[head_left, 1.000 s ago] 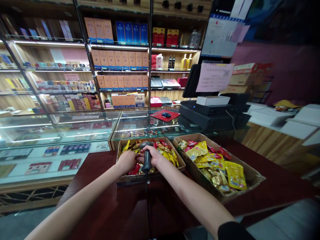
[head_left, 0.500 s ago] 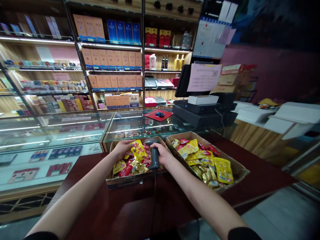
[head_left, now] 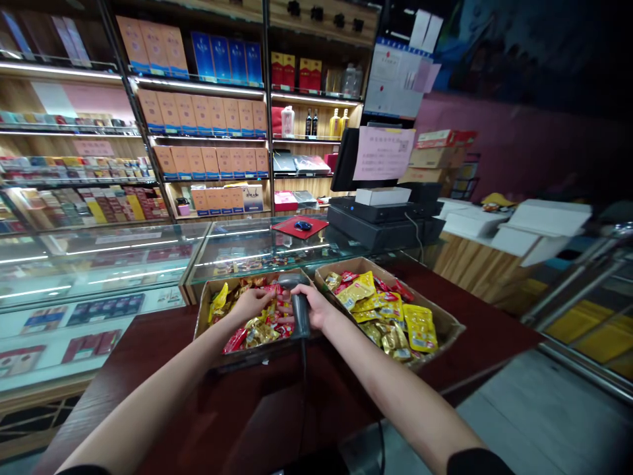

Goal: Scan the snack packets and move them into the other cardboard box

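Observation:
My right hand (head_left: 319, 309) is wrapped around the handle of a dark grey barcode scanner (head_left: 301, 315), whose cord hangs down in front of the table edge. The scanner is upright over the right end of the left cardboard box (head_left: 205, 316). My left hand (head_left: 253, 305) reaches over that box, its fingers pinched at a red snack packet (head_left: 271, 289) close to the scanner head. Gold packets (head_left: 260, 332) and other red ones lie below the hand. A yellow packet (head_left: 218, 302) leans at the box's left end.
A second cardboard box (head_left: 452, 328) of yellow, gold and red packets stands to the right on the dark red table (head_left: 257, 402). Behind are a glass display counter (head_left: 198, 241), a mouse (head_left: 302, 225) on a red mat, and a monitor (head_left: 345, 161) with paper on it.
My left hand has let go of a yellow packet, which now lies at the box's left end, and has moved to a red one. The scanner stays in my right hand. The view has shifted right.

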Motion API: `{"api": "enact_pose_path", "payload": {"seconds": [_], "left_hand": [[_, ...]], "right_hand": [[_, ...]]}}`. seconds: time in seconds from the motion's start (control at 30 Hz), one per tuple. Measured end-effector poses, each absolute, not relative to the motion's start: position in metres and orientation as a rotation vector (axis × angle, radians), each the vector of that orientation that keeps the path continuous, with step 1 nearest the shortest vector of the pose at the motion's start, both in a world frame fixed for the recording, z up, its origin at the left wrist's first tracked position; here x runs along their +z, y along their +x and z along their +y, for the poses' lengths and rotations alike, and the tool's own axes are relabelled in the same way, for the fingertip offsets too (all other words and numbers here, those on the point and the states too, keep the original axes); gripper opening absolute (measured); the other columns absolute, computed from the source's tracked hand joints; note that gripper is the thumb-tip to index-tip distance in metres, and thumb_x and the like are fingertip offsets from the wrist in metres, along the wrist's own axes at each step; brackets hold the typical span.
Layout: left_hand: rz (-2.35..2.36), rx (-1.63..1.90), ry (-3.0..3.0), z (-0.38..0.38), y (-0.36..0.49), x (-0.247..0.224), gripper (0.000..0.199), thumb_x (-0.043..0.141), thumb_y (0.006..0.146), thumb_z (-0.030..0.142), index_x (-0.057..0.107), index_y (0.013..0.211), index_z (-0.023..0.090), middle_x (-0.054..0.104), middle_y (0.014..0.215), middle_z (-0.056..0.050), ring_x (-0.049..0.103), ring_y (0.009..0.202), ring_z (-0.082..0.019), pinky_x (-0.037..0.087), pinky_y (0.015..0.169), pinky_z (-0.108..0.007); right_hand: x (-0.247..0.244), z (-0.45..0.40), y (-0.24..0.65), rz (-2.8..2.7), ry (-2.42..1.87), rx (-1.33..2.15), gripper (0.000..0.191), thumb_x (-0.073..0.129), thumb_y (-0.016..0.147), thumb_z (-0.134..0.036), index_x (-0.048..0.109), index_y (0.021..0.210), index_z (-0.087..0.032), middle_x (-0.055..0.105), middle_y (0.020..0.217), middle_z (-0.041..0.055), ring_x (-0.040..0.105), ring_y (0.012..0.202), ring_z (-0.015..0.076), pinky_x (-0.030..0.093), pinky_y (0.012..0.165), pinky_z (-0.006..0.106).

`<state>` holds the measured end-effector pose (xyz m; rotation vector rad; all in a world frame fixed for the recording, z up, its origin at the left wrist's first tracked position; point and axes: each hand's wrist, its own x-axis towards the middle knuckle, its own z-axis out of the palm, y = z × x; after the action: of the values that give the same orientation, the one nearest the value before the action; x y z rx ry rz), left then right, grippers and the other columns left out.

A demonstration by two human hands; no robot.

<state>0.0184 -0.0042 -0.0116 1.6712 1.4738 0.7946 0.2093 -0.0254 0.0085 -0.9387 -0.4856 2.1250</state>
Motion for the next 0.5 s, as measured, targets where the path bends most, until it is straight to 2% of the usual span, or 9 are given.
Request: {"api": "enact_pose_path", "payload": {"seconds": [0.1,0.2,0.27,0.5], "left_hand": [[1.338,0.759,1.486,-0.008,0.020,-0.009,0.044,0.065,0.070,0.054,0.072,0.084,0.013,0.062,0.064,-0.002,0.056,0.065,-0.014,0.040,0.053,-0.021],[1.233,0.807,1.274,-0.008,0.017,-0.010,0.039,0.077,0.063,0.039,0.070,0.092,0.014,0.065,0.076,-0.004,0.057,0.066,-0.012,0.044,0.054,-0.020],[1.221,0.790,1.147,-0.007,0.012,-0.011,0.038,0.080,0.060,0.029,0.068,0.091,0.013,0.066,0.076,-0.004,0.057,0.061,-0.011,0.046,0.053,-0.021],[1.117,0.751,0.927,0.003,0.000,-0.020,0.035,0.079,0.062,0.018,0.064,0.094,0.014,0.069,0.080,-0.006,0.064,0.063,-0.013,0.053,0.060,-0.025]], "right_hand": [[0.010,-0.026,0.209,-0.546,-0.955,2.084,0.011,0.051,0.075,-0.016,0.059,0.083,-0.014,0.065,0.069,0.0055,0.064,0.065,0.0180,0.055,0.074,0.042],[0.012,-0.026,0.212,-0.546,-0.926,2.065,0.011,0.051,0.076,-0.016,0.058,0.084,-0.013,0.067,0.073,0.0066,0.066,0.069,0.0184,0.054,0.074,0.041],[0.011,-0.025,0.215,-0.510,-0.907,2.056,0.011,0.050,0.075,-0.015,0.057,0.083,-0.013,0.067,0.074,0.0072,0.066,0.070,0.0186,0.055,0.072,0.040],[0.007,-0.017,0.220,-0.506,-1.006,1.952,0.014,0.052,0.073,-0.017,0.062,0.082,-0.013,0.061,0.062,0.0031,0.061,0.058,0.0142,0.055,0.068,0.032]]}}
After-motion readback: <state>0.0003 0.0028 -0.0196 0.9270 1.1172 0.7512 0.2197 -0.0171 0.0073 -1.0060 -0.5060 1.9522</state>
